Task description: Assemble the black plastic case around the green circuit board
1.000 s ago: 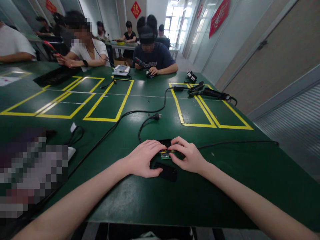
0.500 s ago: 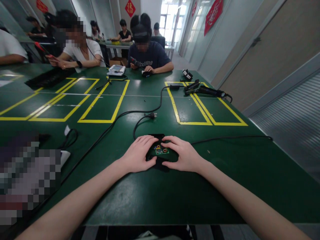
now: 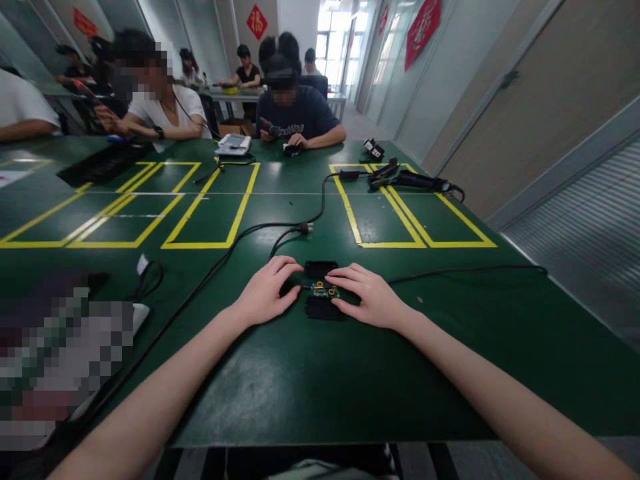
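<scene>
Lying just below the frame's centre between two black shells (image 3: 324, 309), the green circuit board (image 3: 323, 291) looks light, stiff and fragile, best held by its edges; your left hand (image 3: 265, 291) and right hand (image 3: 371, 297) have their fingers spread apart.

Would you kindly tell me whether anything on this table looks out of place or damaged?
Nothing looks spilled or plainly broken. What stands out is the circuit board, its components exposed between two black casing pieces. A tiny pale fleck on the green tabletop, right of the right hand, may be stray debris.
</scene>
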### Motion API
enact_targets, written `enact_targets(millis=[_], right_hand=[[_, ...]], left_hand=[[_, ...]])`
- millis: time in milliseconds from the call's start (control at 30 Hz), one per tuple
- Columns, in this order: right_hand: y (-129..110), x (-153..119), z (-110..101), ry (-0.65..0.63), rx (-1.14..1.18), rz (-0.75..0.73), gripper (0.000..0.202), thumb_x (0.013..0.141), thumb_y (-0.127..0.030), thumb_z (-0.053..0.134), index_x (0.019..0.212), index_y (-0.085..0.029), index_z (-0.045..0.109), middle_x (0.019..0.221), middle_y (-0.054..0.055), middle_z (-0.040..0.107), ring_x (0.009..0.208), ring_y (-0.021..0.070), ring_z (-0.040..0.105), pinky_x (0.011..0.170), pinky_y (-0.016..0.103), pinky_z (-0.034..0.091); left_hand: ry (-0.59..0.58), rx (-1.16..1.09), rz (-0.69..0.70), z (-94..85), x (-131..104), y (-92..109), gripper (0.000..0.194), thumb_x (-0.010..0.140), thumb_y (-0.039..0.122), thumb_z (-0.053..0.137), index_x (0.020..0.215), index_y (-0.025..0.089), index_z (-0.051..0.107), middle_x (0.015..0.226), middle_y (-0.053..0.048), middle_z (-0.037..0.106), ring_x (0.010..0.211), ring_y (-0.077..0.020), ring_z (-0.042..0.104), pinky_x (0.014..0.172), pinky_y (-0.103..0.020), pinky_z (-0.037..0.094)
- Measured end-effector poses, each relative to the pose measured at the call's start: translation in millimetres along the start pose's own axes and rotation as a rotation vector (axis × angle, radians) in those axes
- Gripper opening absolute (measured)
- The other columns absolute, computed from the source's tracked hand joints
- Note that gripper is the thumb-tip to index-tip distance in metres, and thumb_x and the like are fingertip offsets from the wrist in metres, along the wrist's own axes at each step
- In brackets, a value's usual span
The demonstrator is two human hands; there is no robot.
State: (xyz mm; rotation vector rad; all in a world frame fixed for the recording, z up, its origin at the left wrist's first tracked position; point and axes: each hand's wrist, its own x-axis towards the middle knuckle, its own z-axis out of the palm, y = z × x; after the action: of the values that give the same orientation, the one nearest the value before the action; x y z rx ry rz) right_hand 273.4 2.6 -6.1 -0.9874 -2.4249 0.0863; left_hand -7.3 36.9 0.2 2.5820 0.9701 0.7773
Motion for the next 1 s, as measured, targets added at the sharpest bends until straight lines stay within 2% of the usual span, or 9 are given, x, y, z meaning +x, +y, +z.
enact_targets(millis=[133, 300, 433, 500, 633, 733, 867, 1000], right_hand=[[6.7, -1.2, -2.4, -0.015, 0.046, 0.014, 0.036, 0.099, -0.033, 0.063, 0.133, -0.022, 0.070, 0.127, 0.012, 0.074, 0.109, 0.0285, 0.069, 0.094, 0.049, 0.062], [10.9, -2.7, -3.0, -0.019, 0.077, 0.028, 0.047, 0.101, -0.037, 0.062, 0.146, -0.023, 0.060, 0.130, 0.012, 0.073, 0.113, 0.0289, 0.068, 0.097, 0.050, 0.061], [14.0, -4.9, -1.2, 0.020, 0.083, 0.056, 0.057, 0.101, -0.046, 0.063, 0.152, -0.024, 0.053, 0.148, 0.014, 0.061, 0.131, 0.0309, 0.063, 0.108, 0.052, 0.055], [19.1, -7.7, -2.7, 0.038, 0.083, 0.082, 0.056, 0.101, -0.048, 0.063, 0.151, -0.025, 0.054, 0.151, 0.014, 0.058, 0.135, 0.0313, 0.060, 0.111, 0.052, 0.054], [35.8, -15.8, -10.1, 0.031, 0.082, 0.110, 0.046, 0.098, -0.050, 0.066, 0.137, -0.026, 0.066, 0.142, 0.014, 0.063, 0.128, 0.0331, 0.064, 0.107, 0.054, 0.056], [44.2, -19.7, -14.6, 0.004, 0.082, 0.112, 0.053, 0.092, -0.056, 0.072, 0.135, -0.024, 0.068, 0.139, 0.015, 0.065, 0.126, 0.0352, 0.064, 0.106, 0.057, 0.055], [41.6, -17.9, -15.2, -0.048, 0.119, 0.080, 0.081, 0.083, -0.067, 0.078, 0.147, -0.022, 0.059, 0.146, 0.019, 0.060, 0.132, 0.0371, 0.060, 0.110, 0.059, 0.050], [36.9, -15.4, -10.4, -0.074, 0.145, 0.092, 0.086, 0.081, -0.068, 0.079, 0.151, -0.024, 0.056, 0.144, 0.017, 0.063, 0.132, 0.0359, 0.060, 0.111, 0.058, 0.050]], left_hand=[[-0.037, 0.039, 0.027, -0.3, 2.0, -12.0, 0.016, 0.101, 0.029, 0.059, 0.113, 0.020, 0.064, 0.111, -0.008, 0.069, 0.105, -0.0258, 0.066, 0.093, -0.042, 0.056], [-0.074, 0.121, 0.034, 4.5, 5.4, -11.3, 0.017, 0.105, 0.026, 0.053, 0.113, 0.020, 0.067, 0.104, -0.007, 0.069, 0.100, -0.0254, 0.064, 0.087, -0.041, 0.054], [-0.079, 0.142, 0.004, 6.7, 7.1, -10.0, 0.020, 0.106, 0.026, 0.049, 0.110, 0.021, 0.068, 0.100, -0.007, 0.067, 0.096, -0.0236, 0.064, 0.086, -0.038, 0.055], [-0.085, 0.123, -0.007, 6.0, 7.3, -9.9, 0.021, 0.106, 0.026, 0.048, 0.109, 0.020, 0.068, 0.100, -0.006, 0.067, 0.095, -0.0231, 0.064, 0.086, -0.038, 0.055], [-0.094, 0.092, -0.021, 3.1, 7.3, -9.8, 0.021, 0.105, 0.026, 0.048, 0.106, 0.020, 0.067, 0.098, -0.007, 0.066, 0.095, -0.0237, 0.063, 0.086, -0.039, 0.055], [-0.106, 0.088, -0.015, 1.7, 7.9, -9.8, 0.023, 0.106, 0.027, 0.045, 0.105, 0.020, 0.067, 0.101, -0.008, 0.067, 0.097, -0.0250, 0.062, 0.088, -0.041, 0.053], [-0.113, 0.092, -0.021, 1.9, 8.4, -10.6, 0.026, 0.108, 0.029, 0.040, 0.104, 0.020, 0.064, 0.111, -0.009, 0.069, 0.102, -0.0259, 0.062, 0.090, -0.044, 0.051], [-0.116, 0.062, 0.003, 2.5, 6.8, -10.9, 0.023, 0.107, 0.029, 0.042, 0.105, 0.021, 0.063, 0.129, -0.009, 0.070, 0.115, -0.0268, 0.063, 0.097, -0.047, 0.050]])
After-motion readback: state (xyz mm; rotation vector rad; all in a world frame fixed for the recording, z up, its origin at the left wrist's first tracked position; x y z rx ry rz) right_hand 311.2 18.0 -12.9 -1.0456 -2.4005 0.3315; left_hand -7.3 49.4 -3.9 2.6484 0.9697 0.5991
